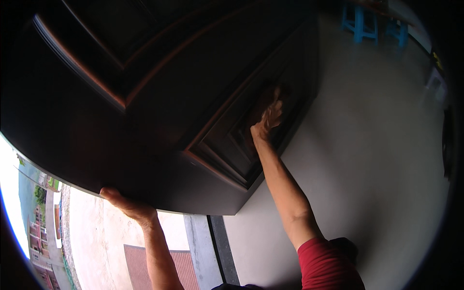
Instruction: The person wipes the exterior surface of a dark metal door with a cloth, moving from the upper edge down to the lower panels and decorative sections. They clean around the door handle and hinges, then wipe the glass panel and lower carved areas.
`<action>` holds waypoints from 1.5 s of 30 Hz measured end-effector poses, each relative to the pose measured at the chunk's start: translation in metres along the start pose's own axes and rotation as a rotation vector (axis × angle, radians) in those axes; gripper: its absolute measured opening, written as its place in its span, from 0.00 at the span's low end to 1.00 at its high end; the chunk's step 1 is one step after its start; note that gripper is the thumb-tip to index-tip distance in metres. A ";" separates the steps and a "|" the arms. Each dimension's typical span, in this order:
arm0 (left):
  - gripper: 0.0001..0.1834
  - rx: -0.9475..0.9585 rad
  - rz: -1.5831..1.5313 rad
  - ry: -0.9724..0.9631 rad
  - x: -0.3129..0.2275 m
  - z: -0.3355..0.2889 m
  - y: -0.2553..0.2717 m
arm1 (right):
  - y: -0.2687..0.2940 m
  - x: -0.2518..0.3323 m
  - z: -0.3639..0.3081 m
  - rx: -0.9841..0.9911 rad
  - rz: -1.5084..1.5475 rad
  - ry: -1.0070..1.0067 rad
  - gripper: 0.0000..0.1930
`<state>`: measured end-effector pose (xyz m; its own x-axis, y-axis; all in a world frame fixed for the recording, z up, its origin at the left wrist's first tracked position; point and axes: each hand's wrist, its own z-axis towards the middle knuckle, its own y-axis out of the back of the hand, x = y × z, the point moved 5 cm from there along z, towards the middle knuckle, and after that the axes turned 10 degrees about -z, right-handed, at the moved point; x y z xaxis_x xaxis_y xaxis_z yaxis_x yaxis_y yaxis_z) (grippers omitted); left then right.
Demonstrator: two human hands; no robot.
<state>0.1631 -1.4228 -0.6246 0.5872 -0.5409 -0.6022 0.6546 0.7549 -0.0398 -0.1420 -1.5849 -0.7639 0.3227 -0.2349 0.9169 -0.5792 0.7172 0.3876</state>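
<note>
A large dark brown door with raised, reddish-edged mouldings fills the upper left. My left hand holds its edge at the lower left, the thumb along the near side and the other fingers hidden by the door. My right arm stretches forward, and my right hand is at the recessed lower panel, its fingers looking curled. A dark brownish patch shows around those fingers; dimness and blur hide whether it is a cloth or a reflection.
Smooth grey floor spreads to the right. Blue plastic stools stand at the far right. Past the door edge at lower left are a dark threshold strip, a brown ribbed mat, pale outdoor ground and buildings.
</note>
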 end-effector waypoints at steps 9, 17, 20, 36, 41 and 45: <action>0.47 0.041 -0.254 0.260 0.003 0.007 -0.006 | 0.041 0.082 -0.190 0.031 0.371 0.632 0.42; 0.48 0.096 -0.264 0.278 -0.001 0.010 -0.007 | 0.036 0.072 -0.236 -0.128 0.068 1.085 0.36; 0.54 0.094 -0.207 0.283 0.009 0.012 -0.003 | 0.033 0.047 -0.231 -0.113 0.102 0.966 0.40; 0.39 0.079 -0.210 0.157 0.006 0.017 -0.010 | 0.013 -0.026 -0.275 0.187 0.383 0.395 0.37; 0.40 0.134 -0.237 0.218 0.001 0.014 -0.017 | 0.036 0.060 -0.244 -0.218 0.357 0.941 0.34; 0.47 0.114 -0.158 0.222 0.011 0.015 -0.006 | 0.000 -0.001 -0.217 -0.265 0.190 0.802 0.34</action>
<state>0.1725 -1.4387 -0.6189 0.3630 -0.5445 -0.7561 0.7864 0.6143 -0.0648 0.0200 -1.4421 -0.7853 0.7267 0.3664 0.5811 -0.5151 0.8503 0.1079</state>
